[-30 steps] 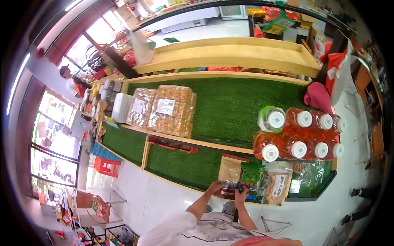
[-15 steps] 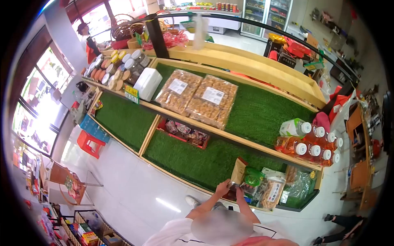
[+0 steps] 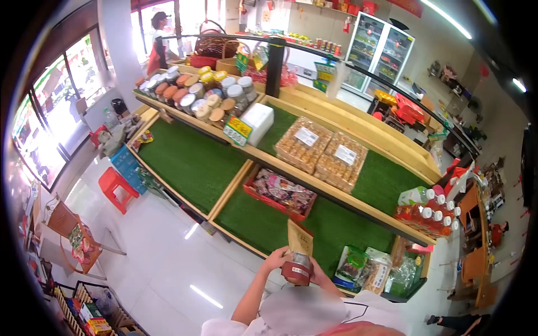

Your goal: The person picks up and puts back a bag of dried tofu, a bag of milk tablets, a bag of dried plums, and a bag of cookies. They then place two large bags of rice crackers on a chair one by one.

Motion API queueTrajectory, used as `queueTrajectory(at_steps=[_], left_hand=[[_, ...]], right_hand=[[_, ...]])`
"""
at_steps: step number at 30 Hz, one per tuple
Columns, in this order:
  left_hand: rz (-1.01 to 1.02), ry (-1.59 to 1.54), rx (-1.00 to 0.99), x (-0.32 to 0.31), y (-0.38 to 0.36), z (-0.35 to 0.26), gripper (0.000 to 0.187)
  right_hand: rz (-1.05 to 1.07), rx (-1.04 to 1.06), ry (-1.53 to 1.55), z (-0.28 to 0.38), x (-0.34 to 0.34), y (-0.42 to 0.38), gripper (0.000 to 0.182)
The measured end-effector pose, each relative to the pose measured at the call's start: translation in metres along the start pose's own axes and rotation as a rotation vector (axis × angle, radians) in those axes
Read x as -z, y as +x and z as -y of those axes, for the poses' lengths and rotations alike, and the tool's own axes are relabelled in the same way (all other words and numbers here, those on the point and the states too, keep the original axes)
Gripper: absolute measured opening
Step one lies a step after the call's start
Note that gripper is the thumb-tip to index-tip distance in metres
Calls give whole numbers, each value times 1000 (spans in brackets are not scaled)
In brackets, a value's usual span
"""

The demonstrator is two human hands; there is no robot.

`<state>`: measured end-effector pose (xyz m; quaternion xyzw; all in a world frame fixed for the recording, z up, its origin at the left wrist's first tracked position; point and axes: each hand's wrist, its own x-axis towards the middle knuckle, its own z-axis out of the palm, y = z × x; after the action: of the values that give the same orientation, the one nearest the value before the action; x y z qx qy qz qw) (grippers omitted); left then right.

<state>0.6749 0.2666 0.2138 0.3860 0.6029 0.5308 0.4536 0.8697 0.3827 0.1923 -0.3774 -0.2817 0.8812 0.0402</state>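
A kraft-paper food pouch (image 3: 301, 241) with a dark reddish-brown lower part and a pale label stands upright in front of my body. My left hand (image 3: 278, 259) is closed on its left edge. On the opposite edge my right hand (image 3: 319, 273) grips it, with the fingers partly hidden behind the pouch. Just beyond it, on the green turf shelf (image 3: 252, 224), sits a red box (image 3: 269, 200) of small wrapped packets. Right of my right hand lie a green snack bag (image 3: 353, 262) and a clear bag of light-brown sticks (image 3: 376, 270).
The upper shelf holds lidded jars (image 3: 196, 95), a white box (image 3: 259, 124), two large clear packs (image 3: 322, 151) and several bottles (image 3: 428, 210). A red stool (image 3: 116, 187) and a chair (image 3: 84, 235) stand left. One person (image 3: 159, 45) is at the back left.
Both hands have drawn the pouch left and towards my body, away from the green snack bag. The view has shifted, so the shelf's left part shows more.
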Motion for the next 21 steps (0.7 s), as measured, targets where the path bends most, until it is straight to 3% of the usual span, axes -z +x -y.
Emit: queueTrajectory(at_steps=[4,7,12,16,21], left_hand=[[-32,-95,4,61,-43,-21,33],[-150,-29,105,97,-65,-1,37],[-428,42,99,148,-101,31,38],[-466,19,144,222,-101,42,37],[-696,41,228,327,-85,16,33]], right_hand=[[66,-122,43,-29,-52,38,51],[125,-189,60,-41,-90,66,50],[188,-344,-13,-47,-154,116,47],[317,-329,-85,-43,-212,186,35],[280,-159,-120,-14,-323,246,37]])
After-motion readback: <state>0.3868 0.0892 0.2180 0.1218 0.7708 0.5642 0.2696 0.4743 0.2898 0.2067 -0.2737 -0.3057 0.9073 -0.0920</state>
